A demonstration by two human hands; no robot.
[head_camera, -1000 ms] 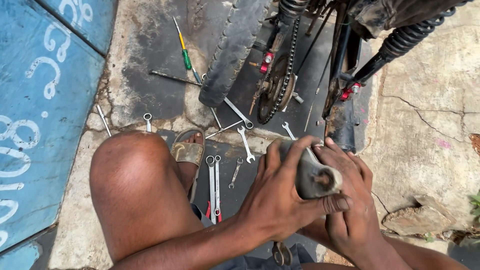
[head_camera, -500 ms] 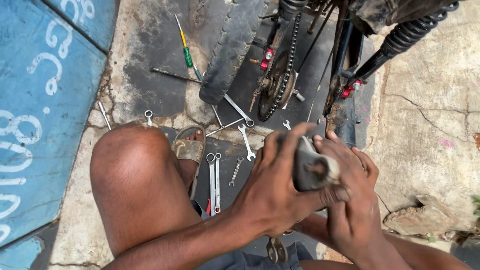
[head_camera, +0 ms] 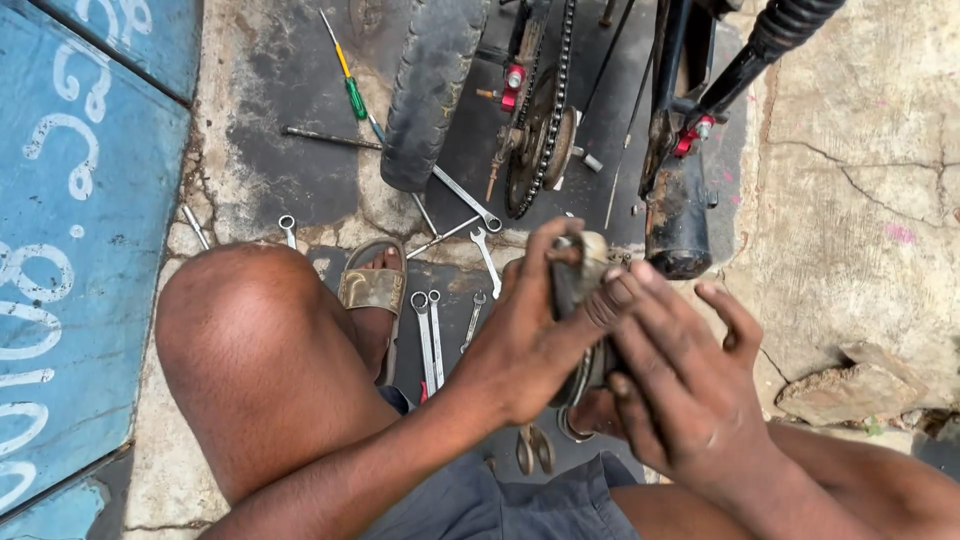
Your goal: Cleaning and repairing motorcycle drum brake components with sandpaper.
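A single head-worn camera looks steeply down, close over the knee (head_camera: 260, 350) and both hands, with the ground and wheel (head_camera: 430, 90) farther ahead.

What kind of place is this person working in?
Probably a roadside motorcycle repair spot, outdoors on cracked concrete: a rear tyre with chain and sprocket stands ahead, and wrenches lie scattered on the ground.

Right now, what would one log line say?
left hand: grips dark part | right hand: touches part | wrenches on ground
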